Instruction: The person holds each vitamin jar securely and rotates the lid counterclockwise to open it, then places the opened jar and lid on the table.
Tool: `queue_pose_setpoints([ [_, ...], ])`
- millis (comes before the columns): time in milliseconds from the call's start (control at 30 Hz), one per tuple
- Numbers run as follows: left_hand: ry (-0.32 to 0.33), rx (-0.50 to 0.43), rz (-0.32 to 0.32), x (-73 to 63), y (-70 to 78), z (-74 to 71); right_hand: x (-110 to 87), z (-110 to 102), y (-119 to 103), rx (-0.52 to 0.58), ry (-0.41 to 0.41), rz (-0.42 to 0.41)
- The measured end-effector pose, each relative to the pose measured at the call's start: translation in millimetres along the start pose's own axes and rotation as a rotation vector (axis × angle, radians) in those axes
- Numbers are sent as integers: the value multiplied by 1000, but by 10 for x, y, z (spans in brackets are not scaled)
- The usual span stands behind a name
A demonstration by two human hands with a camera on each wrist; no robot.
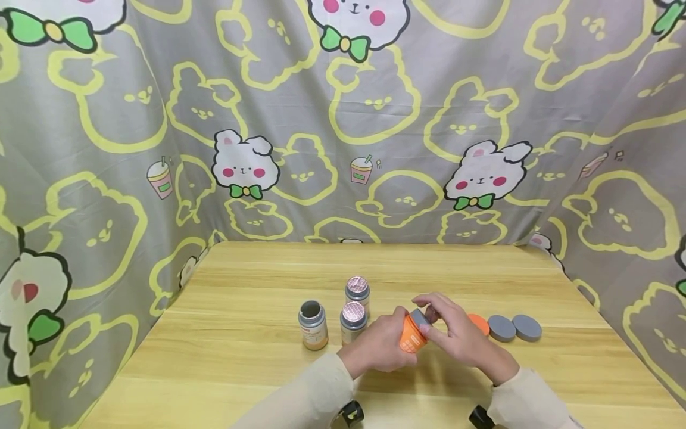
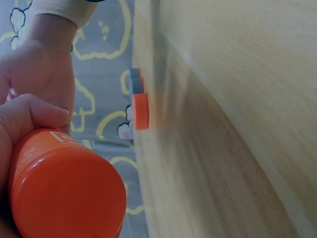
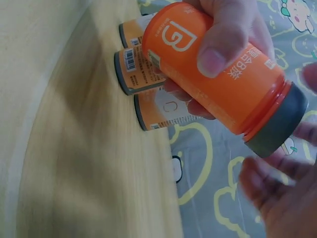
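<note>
My left hand (image 1: pixel 387 342) grips an orange bottle (image 1: pixel 410 335), its fingers and thumb wrapped round the body. The bottle is tilted above the table, with its grey cap (image 3: pixel 280 119) on the neck. At that cap is my right hand (image 1: pixel 455 330), thumb and curled fingertips round its edge; some fingers stand off it, blurred in the right wrist view. The bottle's plain orange base (image 2: pixel 69 196) faces the left wrist camera. Left of the hands stand three grey-and-orange bottles without caps: a front-left bottle (image 1: pixel 313 326) with a dark opening, and two foil-topped bottles, front (image 1: pixel 354 319) and rear (image 1: pixel 357 290).
An orange cap (image 1: pixel 479 323) and two grey caps, one in the middle (image 1: pixel 502 328) and one at the right (image 1: pixel 527 328), lie in a row beyond my right hand. The wooden table (image 1: pixel 257 268) ends at a patterned grey curtain (image 1: pixel 300 208) behind and at both sides.
</note>
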State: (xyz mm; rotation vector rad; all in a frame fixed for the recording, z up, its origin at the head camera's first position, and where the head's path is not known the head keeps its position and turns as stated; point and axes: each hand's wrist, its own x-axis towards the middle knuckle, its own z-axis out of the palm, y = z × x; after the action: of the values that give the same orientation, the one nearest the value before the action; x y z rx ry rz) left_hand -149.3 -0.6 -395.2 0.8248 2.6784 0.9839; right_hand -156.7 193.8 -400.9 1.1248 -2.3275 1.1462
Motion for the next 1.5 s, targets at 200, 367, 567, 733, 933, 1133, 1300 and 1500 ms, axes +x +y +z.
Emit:
queue_pose_setpoints([
  [200,1,34,13,2,-10,-19,29,-21,-47,-81,-80,151],
  [367,-5,41,4,1,-14,-27,1,-86,-46,43,-129,103],
  [567,-9,54,21,-7,-1,-23,2,-104,-50,55,-169,176],
  [733,-17,88,35,-10,10,-28,1,-127,-36,147,-206,183],
  [933,-17,106,48,0,-41,-7,-49,-160,11,237,-227,98],
  [1133,-25,102,59,8,-32,-11,-28,-118,6,46,-179,172],
  [1300,-27,106,53,2,-36,-24,-13,-125,-20,87,-181,116],
  [1500,-18,108,60,0,-58,-18,-3,-140,-68,96,-210,161],
])
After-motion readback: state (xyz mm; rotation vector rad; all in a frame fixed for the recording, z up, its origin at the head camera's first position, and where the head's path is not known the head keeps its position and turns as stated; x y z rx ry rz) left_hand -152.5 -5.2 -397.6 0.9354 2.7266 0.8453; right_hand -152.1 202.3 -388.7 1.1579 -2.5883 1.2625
